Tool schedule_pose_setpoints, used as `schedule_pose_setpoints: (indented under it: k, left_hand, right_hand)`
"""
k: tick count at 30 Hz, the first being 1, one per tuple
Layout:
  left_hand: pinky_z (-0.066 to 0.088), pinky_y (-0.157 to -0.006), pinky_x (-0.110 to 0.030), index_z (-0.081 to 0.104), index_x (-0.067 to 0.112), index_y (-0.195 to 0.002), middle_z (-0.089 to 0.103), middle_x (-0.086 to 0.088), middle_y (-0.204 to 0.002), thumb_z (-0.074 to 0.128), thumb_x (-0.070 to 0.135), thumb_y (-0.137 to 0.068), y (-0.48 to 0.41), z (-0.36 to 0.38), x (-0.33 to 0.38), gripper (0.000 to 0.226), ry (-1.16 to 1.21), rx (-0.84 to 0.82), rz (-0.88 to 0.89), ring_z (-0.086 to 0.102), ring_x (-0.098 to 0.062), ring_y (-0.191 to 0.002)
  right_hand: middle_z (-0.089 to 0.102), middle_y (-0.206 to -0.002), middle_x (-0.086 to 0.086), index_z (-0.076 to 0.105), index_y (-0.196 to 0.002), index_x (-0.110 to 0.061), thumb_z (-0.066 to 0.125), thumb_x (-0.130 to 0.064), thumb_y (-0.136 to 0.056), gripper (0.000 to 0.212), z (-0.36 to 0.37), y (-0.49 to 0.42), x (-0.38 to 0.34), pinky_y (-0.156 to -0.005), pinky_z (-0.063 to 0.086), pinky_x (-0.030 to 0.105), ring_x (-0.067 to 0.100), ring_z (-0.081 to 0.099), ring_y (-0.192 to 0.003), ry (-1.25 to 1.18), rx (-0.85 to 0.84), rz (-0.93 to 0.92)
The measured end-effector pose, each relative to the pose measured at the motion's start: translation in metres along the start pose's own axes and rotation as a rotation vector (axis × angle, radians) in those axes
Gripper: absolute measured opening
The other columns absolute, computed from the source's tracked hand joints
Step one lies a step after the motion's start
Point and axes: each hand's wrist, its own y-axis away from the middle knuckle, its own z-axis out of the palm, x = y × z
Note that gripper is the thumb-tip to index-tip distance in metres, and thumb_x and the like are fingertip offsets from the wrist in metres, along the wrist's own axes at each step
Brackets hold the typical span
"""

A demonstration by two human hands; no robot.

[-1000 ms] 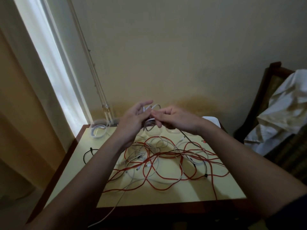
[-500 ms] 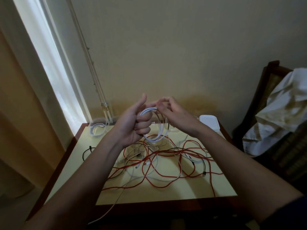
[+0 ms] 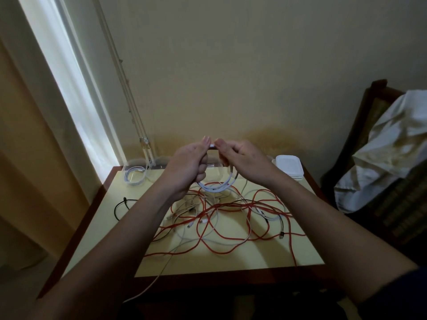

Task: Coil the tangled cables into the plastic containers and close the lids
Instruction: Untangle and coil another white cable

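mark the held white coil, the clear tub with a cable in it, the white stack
white coil (image 3: pixel 217 187), head view, bottom of its loop
clear tub (image 3: pixel 132 161), head view, far rim
white stack (image 3: pixel 287 163), head view, top piece

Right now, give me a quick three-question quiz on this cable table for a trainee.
1. True or false: the left hand and right hand both hold the white coil.
2. Which cable colour sprawls widest over the table? A green, B red, C blue.
3. Fill in: the clear container at the far left corner holds a coiled ____ cable.
Key: 1 true; 2 B, the red cable; 3 white.
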Motion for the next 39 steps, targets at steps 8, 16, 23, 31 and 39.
schedule_pose_setpoints:
  k: [8, 16, 23, 31, 39]
  left_hand:
    - [0.013, -0.031, -0.015, 0.041, 0.022, -0.079, 0.020, 0.010, -0.050, 0.046, 0.035, -0.105, -0.004, -0.023, 0.004, 0.030, 0.311, 0.025, -0.119, 0.016, -0.002, -0.037]
    - [0.014, -0.028, -0.019, 0.039, 0.021, -0.072, 0.022, 0.007, -0.044, 0.042, 0.036, -0.105, -0.004, -0.046, 0.016, 0.036, 0.711, 0.054, -0.176, 0.004, -0.007, -0.045]
    - [0.015, -0.027, -0.020, 0.036, 0.021, -0.071, 0.021, 0.006, -0.042, 0.041, 0.035, -0.106, -0.008, -0.055, 0.009, 0.039, 0.823, 0.177, -0.167, 0.020, -0.008, -0.029]
    - [0.017, -0.031, -0.018, 0.055, 0.015, -0.104, 0.020, 0.008, -0.049, 0.035, 0.037, -0.109, -0.014, -0.048, 0.004, 0.030, 0.635, 0.414, 0.017, 0.017, -0.005, -0.036]
    - [0.030, -0.049, -0.026, 0.049, 0.022, -0.129, 0.039, 0.003, -0.068, 0.038, 0.024, -0.109, -0.010, -0.032, -0.029, 0.023, 0.006, 0.389, 0.126, 0.035, -0.010, -0.055]
  right_hand:
    - [0.045, -0.065, -0.006, 0.056, -0.084, -0.006, 0.054, -0.060, -0.094, 0.055, -0.017, 0.008, 0.033, -0.055, 0.034, 0.023, 0.002, 0.037, -0.054, 0.091, 0.067, 0.065]
    - [0.040, -0.066, -0.007, 0.054, -0.081, -0.015, 0.059, -0.050, -0.097, 0.038, -0.030, 0.032, 0.081, -0.062, 0.034, 0.033, 0.010, 0.036, -0.060, -0.072, 0.150, 0.228]
    - [0.056, -0.074, -0.002, 0.063, -0.097, -0.016, 0.062, -0.031, -0.101, 0.014, -0.013, 0.044, 0.092, -0.064, 0.045, 0.036, 0.017, 0.049, -0.068, -0.168, 0.103, 0.316]
    - [0.069, -0.089, -0.002, 0.064, -0.090, -0.022, 0.057, -0.028, -0.103, 0.016, 0.000, 0.043, 0.078, -0.068, 0.051, 0.033, 0.013, 0.064, -0.083, 0.175, 0.021, 0.318]
    - [0.063, -0.092, -0.004, 0.061, -0.091, -0.019, 0.046, -0.025, -0.106, 0.022, 0.034, 0.037, 0.053, -0.069, 0.041, 0.031, 0.013, 0.055, -0.083, 0.424, -0.549, 0.223]
